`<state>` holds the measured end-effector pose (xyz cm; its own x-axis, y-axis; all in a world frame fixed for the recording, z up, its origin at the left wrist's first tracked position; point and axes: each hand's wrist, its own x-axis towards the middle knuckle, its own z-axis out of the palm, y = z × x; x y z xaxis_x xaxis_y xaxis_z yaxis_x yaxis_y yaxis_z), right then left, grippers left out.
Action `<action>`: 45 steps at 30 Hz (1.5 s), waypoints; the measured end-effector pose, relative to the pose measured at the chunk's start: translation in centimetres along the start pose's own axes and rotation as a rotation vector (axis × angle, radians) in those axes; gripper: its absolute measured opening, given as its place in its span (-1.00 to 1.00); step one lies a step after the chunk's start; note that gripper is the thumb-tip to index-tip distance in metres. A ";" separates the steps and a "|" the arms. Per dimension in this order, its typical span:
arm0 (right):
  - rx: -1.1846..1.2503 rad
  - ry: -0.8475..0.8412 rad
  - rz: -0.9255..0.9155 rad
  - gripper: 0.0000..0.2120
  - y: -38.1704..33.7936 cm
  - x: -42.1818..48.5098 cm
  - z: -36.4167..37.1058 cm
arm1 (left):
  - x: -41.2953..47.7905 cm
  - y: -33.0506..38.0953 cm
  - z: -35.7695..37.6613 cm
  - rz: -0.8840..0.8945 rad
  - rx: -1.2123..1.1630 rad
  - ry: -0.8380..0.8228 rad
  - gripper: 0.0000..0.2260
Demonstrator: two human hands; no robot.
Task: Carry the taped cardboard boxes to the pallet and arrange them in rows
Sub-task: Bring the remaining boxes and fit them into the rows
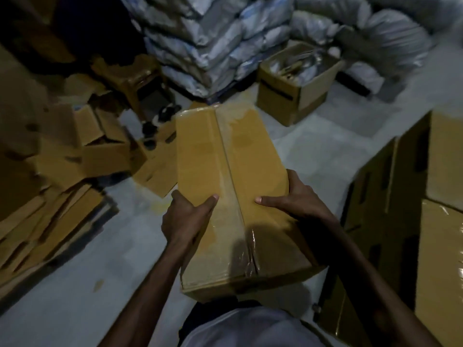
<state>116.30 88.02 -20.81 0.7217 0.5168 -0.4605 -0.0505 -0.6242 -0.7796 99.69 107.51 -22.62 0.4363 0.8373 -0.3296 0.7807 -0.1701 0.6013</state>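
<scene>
A taped cardboard box (233,186) is held above the pale floor (313,151) in front of the body. It is gripped at its left edge by the left hand (186,219) and at its right edge by the right hand (292,199), thumbs laid on top, fingers curled around the sides. Stacked taped boxes (411,209) are seen at right, flattened cartons (50,201) at left, an open carton (295,88) and piled white sacks (215,41) beyond.
</scene>
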 end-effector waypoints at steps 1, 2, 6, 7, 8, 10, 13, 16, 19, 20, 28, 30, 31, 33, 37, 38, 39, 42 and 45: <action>0.029 0.029 0.026 0.10 -0.7 1.8 -1.1 | 2.2 2.1 0.4 0.029 0.013 -0.022 -0.20; 0.051 0.056 0.048 0.11 -1.5 3.5 -2.3 | 4.5 4.2 0.8 0.057 0.031 -0.045 -0.21; 0.075 0.161 0.060 0.16 -4.3 10.5 -7.2 | 13.0 13.4 2.5 0.198 0.053 -0.120 -0.19; 0.084 0.197 0.069 0.17 -4.6 12.2 -8.5 | 15.0 15.8 3.2 0.235 0.071 -0.130 -0.16; 0.113 0.235 0.083 0.16 -4.8 13.6 -9.7 | 16.7 18.2 4.0 0.274 0.104 -0.148 -0.13; 0.210 0.338 0.107 0.16 -4.8 16.1 -11.7 | 19.5 22.7 5.7 0.336 0.133 -0.189 -0.09; 0.292 0.451 0.143 0.14 -4.5 20.7 -15.3 | 23.8 29.1 8.8 0.420 0.151 -0.239 -0.11; 0.375 0.517 0.143 0.08 -3.8 26.1 -19.7 | 27.7 35.6 13.0 0.480 0.182 -0.286 -0.13; 0.540 0.573 0.107 0.04 -3.5 31.5 -24.9 | 31.3 42.8 17.9 0.523 0.186 -0.317 -0.18; 0.613 0.564 0.111 0.01 -3.5 33.3 -26.7 | 32.4 45.2 19.5 0.535 0.189 -0.319 -0.19; 0.752 0.587 0.079 -0.09 -3.6 44.8 -45.0 | 37.8 65.0 30.2 0.618 0.175 -0.331 -0.25; 0.947 0.584 0.068 -0.10 -3.1 46.8 -49.0 | 38.6 69.8 33.7 0.657 0.172 -0.351 -0.21; 0.998 0.609 0.067 -0.12 -2.8 47.7 -51.2 | 38.7 72.2 35.4 0.674 0.171 -0.365 -0.19; 0.987 0.676 0.087 -0.17 -1.2 49.7 -55.6 | 39.2 76.8 39.2 0.716 0.180 -0.411 -0.13; 0.585 0.856 0.259 -0.04 2.3 52.9 -64.5 | 39.4 86.1 47.2 0.825 0.136 -0.548 -0.21; 0.629 0.902 0.266 -0.04 3.3 53.6 -66.6 | 39.3 88.5 49.5 0.863 0.148 -0.561 -0.25; 0.689 0.947 0.254 -0.04 4.0 54.2 -68.4 | 39.0 90.8 51.5 0.895 0.160 -0.574 -0.26; 0.796 1.069 0.244 0.00 6.1 56.2 -74.4 | 38.6 98.2 58.6 0.990 0.168 -0.655 -0.25; 0.803 1.196 0.283 -0.02 8.3 57.3 -80.5 | 36.9 105.9 65.3 1.092 0.221 -0.722 -0.11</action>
<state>212.86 65.27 -19.51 0.7322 -0.5970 -0.3279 -0.3575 0.0729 -0.9310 227.70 86.45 -18.65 0.9664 -0.2336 -0.1075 -0.0949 -0.7126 0.6951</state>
